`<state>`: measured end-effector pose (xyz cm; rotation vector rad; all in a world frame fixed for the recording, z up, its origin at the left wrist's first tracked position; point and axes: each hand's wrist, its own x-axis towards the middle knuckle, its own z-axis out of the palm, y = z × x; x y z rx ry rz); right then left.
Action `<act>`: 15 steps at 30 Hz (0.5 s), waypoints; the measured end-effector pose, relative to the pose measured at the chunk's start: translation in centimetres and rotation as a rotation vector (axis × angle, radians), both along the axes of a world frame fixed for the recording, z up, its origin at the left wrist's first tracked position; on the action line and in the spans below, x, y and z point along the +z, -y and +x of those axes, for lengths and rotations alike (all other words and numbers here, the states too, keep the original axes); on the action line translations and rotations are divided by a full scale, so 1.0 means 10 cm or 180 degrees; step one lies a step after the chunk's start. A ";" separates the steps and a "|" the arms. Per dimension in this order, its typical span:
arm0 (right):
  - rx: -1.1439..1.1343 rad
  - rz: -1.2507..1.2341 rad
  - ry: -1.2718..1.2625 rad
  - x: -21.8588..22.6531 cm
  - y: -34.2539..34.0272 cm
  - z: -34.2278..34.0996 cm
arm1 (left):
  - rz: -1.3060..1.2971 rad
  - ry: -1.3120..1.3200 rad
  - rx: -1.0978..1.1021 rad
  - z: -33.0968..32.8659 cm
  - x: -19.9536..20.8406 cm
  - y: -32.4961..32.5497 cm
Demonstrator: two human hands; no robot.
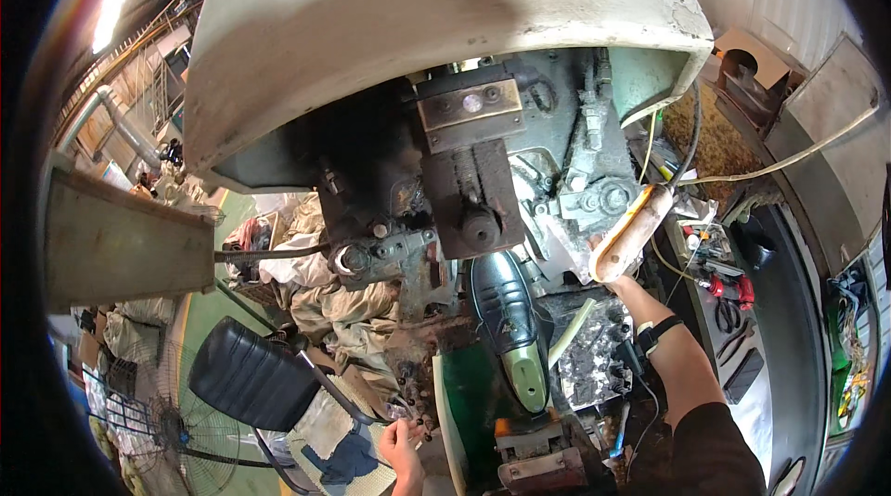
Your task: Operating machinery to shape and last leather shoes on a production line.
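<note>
A glossy dark shoe upper (499, 296) on a green last (527, 375) is set upside down or tilted in the middle of the machine (478, 227), below its dark central block. My left hand (401, 448) is low at the left of the machine, fingers drawn together beside several small dark-knobbed levers (422, 417); what they pinch is too small to make out. My right arm, with a dark wristband (657, 334), reaches up to the machine's right side. Its hand (617, 284) is mostly hidden by a long pale lamp-like housing (633, 234), so its fingers do not show.
A large pale machine hood (445, 4) hangs overhead. At left are a black padded chair (251, 375), a wire fan (172, 426) and piled cloth sacks (348, 310). On the right, a bench holds pliers (733, 343) and a red tool (733, 290); cables cross above it.
</note>
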<state>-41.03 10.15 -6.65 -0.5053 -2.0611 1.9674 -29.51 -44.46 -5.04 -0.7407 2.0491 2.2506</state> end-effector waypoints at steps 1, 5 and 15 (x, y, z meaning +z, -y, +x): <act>-0.0254 -0.0150 -0.0514 -0.38 -0.23 0.04 | 0.0046 0.0000 -0.0094 -0.05 -0.01 -0.09; -0.0256 0.0831 0.0044 -0.20 0.17 -0.22 | -0.0009 -0.0153 -0.0247 -0.01 0.11 -0.20; 0.0135 0.1098 0.0886 0.57 0.36 1.06 | 0.0569 -0.0737 -0.0962 0.07 0.74 -0.54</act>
